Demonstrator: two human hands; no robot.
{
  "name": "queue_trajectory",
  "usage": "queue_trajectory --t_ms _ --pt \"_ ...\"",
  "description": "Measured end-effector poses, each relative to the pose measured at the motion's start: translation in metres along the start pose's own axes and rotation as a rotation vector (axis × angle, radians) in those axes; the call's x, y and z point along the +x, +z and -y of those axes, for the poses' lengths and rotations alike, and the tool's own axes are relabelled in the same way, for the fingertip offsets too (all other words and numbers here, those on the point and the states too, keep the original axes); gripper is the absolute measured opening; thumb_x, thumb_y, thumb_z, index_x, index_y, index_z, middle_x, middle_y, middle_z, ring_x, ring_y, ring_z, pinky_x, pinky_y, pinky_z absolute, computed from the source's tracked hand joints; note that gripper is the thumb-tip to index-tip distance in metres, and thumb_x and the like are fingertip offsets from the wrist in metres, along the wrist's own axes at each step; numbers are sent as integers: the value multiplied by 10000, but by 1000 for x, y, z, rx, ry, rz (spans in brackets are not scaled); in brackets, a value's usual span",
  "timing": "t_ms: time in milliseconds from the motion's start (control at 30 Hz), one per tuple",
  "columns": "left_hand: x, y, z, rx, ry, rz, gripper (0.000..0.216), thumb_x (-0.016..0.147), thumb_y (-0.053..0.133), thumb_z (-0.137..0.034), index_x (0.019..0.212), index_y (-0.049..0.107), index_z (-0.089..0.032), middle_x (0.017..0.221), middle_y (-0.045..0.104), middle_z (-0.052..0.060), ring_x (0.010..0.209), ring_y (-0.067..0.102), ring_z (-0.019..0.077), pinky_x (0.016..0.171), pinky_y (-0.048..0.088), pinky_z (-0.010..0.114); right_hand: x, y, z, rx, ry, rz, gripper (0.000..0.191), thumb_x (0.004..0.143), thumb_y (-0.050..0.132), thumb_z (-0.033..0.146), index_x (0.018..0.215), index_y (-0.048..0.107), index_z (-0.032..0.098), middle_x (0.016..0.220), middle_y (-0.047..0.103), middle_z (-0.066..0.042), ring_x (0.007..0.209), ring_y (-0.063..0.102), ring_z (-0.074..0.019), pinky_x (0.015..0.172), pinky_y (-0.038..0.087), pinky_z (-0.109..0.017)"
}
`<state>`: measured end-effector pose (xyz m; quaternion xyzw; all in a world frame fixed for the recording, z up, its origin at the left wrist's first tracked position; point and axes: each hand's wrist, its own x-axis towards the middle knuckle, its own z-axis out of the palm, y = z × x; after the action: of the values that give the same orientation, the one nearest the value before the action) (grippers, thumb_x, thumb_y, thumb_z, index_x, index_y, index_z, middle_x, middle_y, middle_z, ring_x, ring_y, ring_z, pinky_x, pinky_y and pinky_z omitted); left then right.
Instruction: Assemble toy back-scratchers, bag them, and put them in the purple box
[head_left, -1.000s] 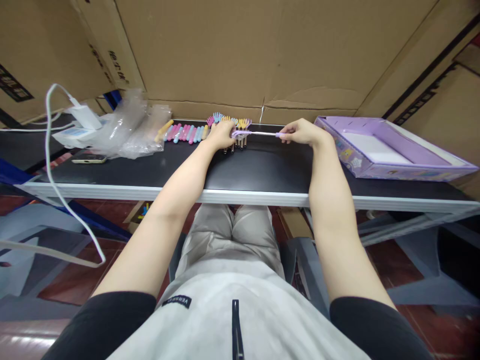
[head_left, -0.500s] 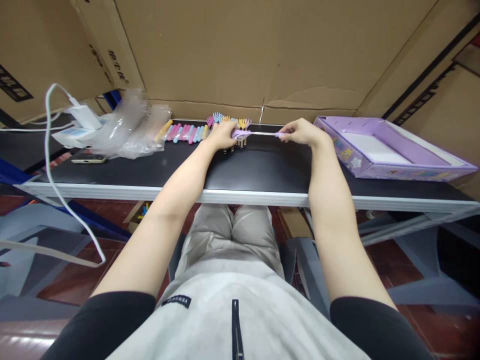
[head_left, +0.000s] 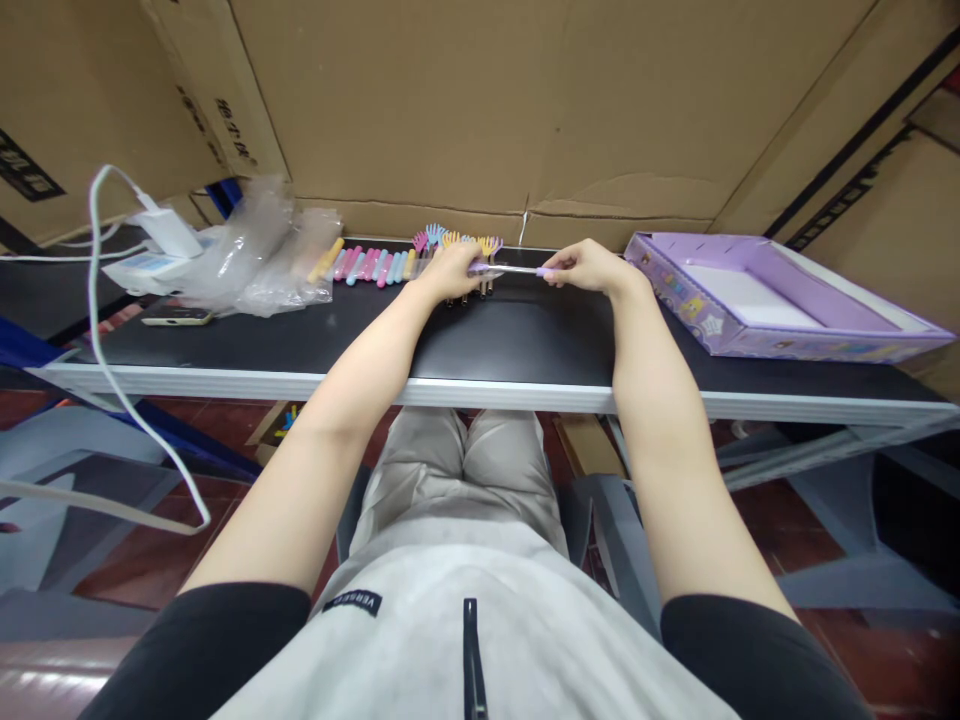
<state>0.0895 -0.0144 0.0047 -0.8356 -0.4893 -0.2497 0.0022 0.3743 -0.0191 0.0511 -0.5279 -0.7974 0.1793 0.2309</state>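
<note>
A slim metal rod (head_left: 517,268) with purple ends stretches level between my two hands, above the back of the table. It looks like a telescopic back scratcher. My left hand (head_left: 452,268) is closed around its left purple end, and the fingers hide most of that part. At the other end, my right hand (head_left: 587,266) pinches the purple tip between thumb and fingers. Behind and under my left hand lie several back scratchers (head_left: 491,244) with pink, blue and yellow claw heads and metal stems. To the left is a row of pink, blue and yellow handles (head_left: 369,266), partly covered by my hand.
Clear plastic bags (head_left: 259,260) lie on the left of the black table (head_left: 525,345), beside a phone (head_left: 178,315) and a white charger (head_left: 171,233) with a cable. An open purple box (head_left: 795,345) stands at the right. Cardboard (head_left: 480,120) walls off the back.
My right hand has moved slightly left with the purple tip. My left hand stays nearly in place, and less of the purple end shows past its fingers.
</note>
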Motion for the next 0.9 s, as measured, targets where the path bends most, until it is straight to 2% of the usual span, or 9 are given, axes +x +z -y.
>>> queue_trajectory --t_ms 200,367,567,733,900 --pt "0 1 -2 -8 22 -9 171 984 746 -337 1079 716 -198 1135 764 142 1196 708 343 1047 518 428 7 8 -2 49 -51 17 272 821 997 456 864 845 235 737 779 -59 741 753 -234 824 675 -424" --pt "-1 0 -7 32 18 11 173 951 715 -220 1121 726 -191 1213 784 151 1239 720 352 1055 523 429 7 16 9 45 -31 8 285 834 988 447 816 801 233 744 782 -53 733 743 -220 831 676 -405" --pt "0 1 -5 57 27 3 248 924 680 -189 1162 751 -182 1252 800 152 1272 719 350 1076 528 421 11 30 17 19 -53 -2 434 804 991 574 956 807 211 771 797 -67 722 732 -222 774 665 -387" --pt "0 1 -2 40 32 -9 307 892 650 -171 1174 769 -192 1218 804 151 1264 704 350 1093 526 438 10 39 22 -13 -84 -24 346 842 965 466 949 779 195 835 811 -94 791 751 -252 812 644 -407" --pt "-2 -1 -4 53 -21 -11 299 890 649 -163 1164 764 -197 1245 787 160 1324 665 369 1122 495 465 6 39 30 -10 -119 -22 323 843 957 441 923 759 199 837 806 -87 810 737 -245 810 624 -386"
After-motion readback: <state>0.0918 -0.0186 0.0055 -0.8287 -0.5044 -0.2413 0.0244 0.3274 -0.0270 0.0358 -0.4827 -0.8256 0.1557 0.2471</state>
